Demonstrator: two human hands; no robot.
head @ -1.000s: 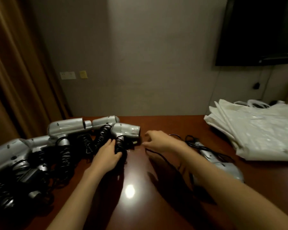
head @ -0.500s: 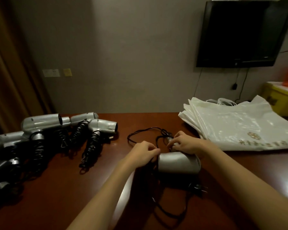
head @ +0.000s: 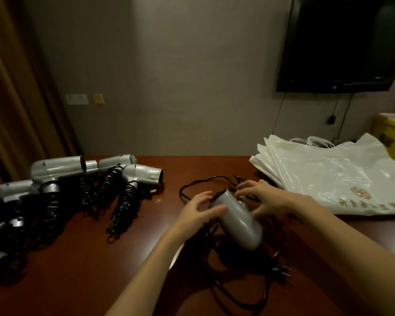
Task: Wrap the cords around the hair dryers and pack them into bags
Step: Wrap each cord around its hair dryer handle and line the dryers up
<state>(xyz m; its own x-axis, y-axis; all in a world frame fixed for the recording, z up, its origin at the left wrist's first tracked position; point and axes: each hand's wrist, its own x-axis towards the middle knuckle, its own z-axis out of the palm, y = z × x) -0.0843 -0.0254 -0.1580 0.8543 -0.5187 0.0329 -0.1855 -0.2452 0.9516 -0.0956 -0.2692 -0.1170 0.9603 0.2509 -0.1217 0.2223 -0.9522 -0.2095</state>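
A silver hair dryer (head: pixel 238 221) lies tilted at the middle of the table, its barrel pointing toward me. My left hand (head: pixel 196 215) grips its far end from the left. My right hand (head: pixel 263 200) holds the dryer's handle side from the right, fingers curled by the black cord (head: pixel 205 180). The cord loops loosely behind the dryer and trails in front of it to the plug (head: pixel 281 269). Several silver hair dryers (head: pixel 141 173) with wound coiled cords lie in a row at the left. White plastic bags (head: pixel 333 176) are stacked at the right.
The wooden table (head: pixel 78 270) runs up to a beige wall. A brown curtain (head: pixel 14 99) hangs at the left. A black television (head: pixel 342 44) is mounted at the upper right, with a yellow box (head: pixel 390 137) below it behind the bags.
Both hands left the wound dryer at the left and took hold of the loose dryer in the middle. It has since been lifted and turned so its barrel points toward me.
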